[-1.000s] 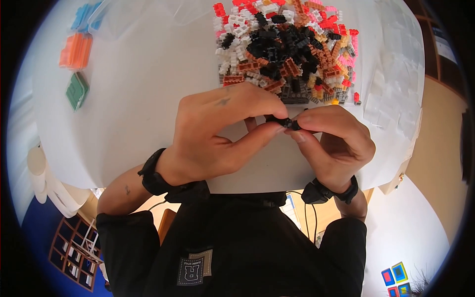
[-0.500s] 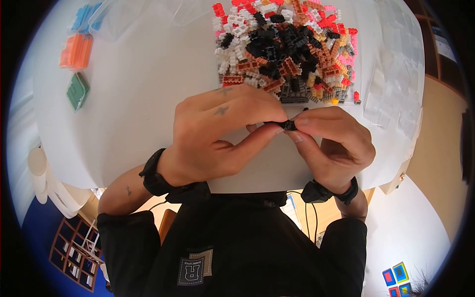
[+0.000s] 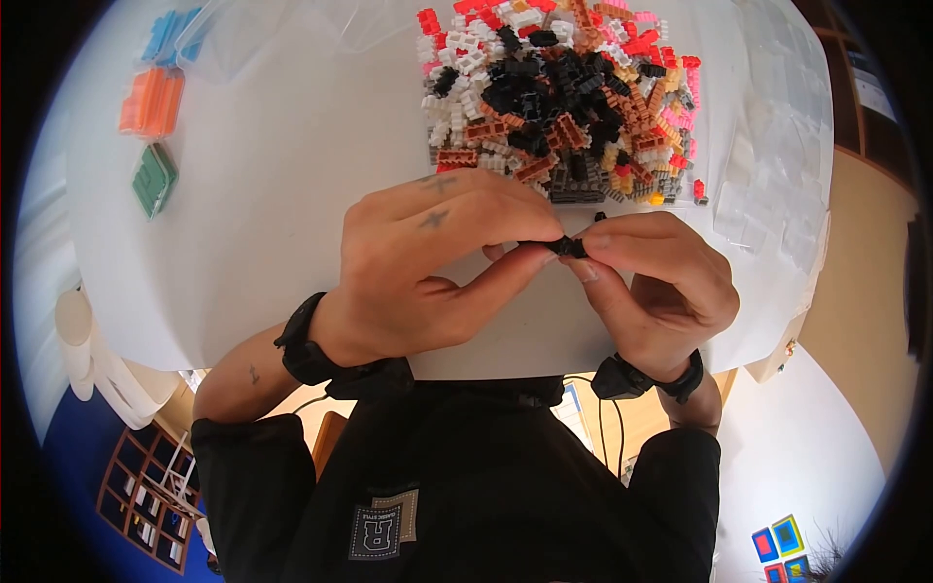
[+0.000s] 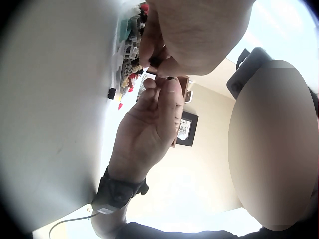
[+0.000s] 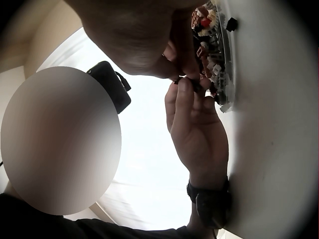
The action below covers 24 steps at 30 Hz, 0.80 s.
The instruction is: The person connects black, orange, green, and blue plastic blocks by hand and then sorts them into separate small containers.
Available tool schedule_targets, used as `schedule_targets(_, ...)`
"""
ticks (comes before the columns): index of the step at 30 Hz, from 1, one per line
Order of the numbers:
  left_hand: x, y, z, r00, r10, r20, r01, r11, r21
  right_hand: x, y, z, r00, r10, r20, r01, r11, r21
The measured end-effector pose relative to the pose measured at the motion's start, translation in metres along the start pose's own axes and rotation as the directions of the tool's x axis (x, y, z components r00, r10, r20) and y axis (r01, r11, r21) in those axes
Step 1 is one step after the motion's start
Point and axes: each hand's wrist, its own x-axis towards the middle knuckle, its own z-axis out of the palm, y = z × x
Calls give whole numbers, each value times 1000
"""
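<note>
Small black bricks [image 3: 567, 247] are pinched between both hands in front of the brick pile. In the head view the left hand [image 3: 447, 257] holds their left end with thumb and forefinger, hiding part of them. The right hand [image 3: 666, 282] pinches the right end, its fingertips almost meeting the left ones. The left wrist view shows the right hand [image 4: 147, 122] from its palm side; the right wrist view shows the left hand [image 5: 199, 132] likewise. How the black bricks join cannot be told. A loose black brick [image 3: 600, 217] lies just behind the right fingertips, also seen in the right wrist view [image 5: 232, 24].
A heap of mixed bricks [image 3: 544, 87] fills a clear tray at the back. Blue [image 3: 173, 37], orange [image 3: 151, 102] and green [image 3: 154, 181] pieces lie at the left on the white table [image 3: 262, 175]. Clear plastic containers [image 3: 773, 136] stand at the right.
The fingertips have shifted very slightly around the black bricks, and the loose black brick behind the right hand shows more fully. Both hands keep their pinch.
</note>
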Motion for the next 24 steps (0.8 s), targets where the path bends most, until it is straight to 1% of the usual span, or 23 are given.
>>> schedule_targets(17,0,0,0,1000,3,22,-2,1000,-23,-1,1,-2,1000,-7,1,7,999,-38)
schedule_targets(19,0,1,0,998,-42,49,44,998,-33,-1,1,-2,1000,-10,-8,10,999,-41)
schedule_targets(24,0,2,0,995,-71,64,75,996,-53,-2,1,-4,1000,-14,-9,14,999,-39)
